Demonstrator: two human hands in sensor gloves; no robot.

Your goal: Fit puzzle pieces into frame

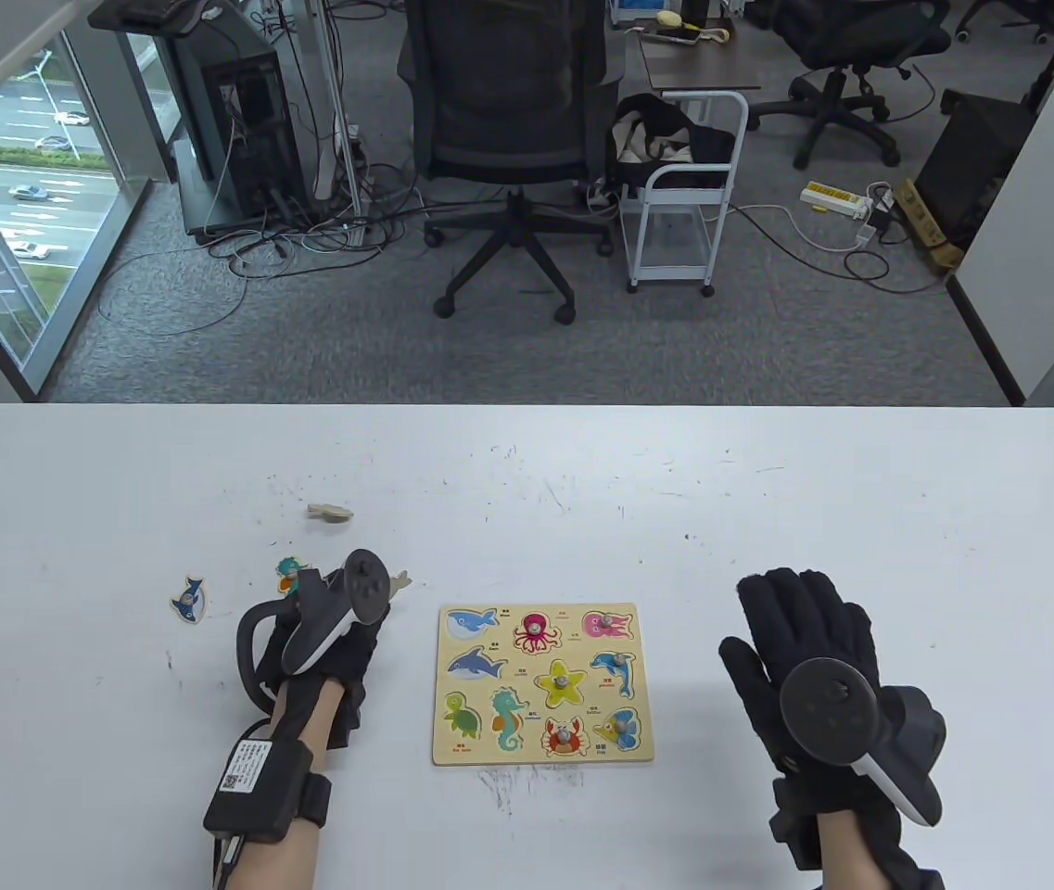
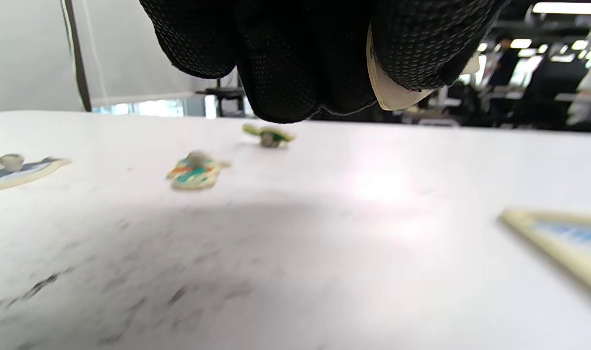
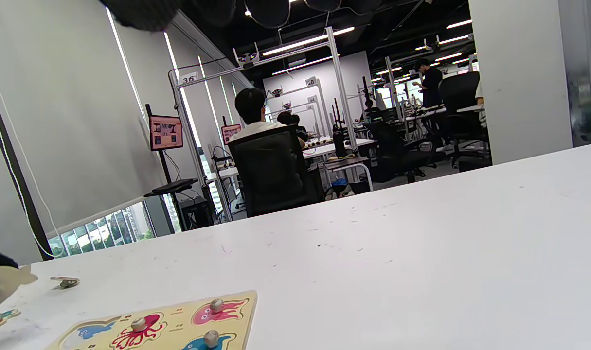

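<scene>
A white sign (image 3: 188,78) up on the metal frame in the room behind is showing the number 36. Two more little signs (image 3: 312,81) farther back are showing numbers too (too small to read for sure). The puzzle board (image 1: 543,684) is carrying tiny words beside each animal, and a sticker on the left wrist strap (image 1: 245,769) is showing print, but none of it can be read.

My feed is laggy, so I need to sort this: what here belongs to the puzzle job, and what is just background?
Job:
puzzle frame
blue fish piece
duck-like piece
face-down piece
piece in left hand

Background:
office chair
white cart
computer tower
</scene>
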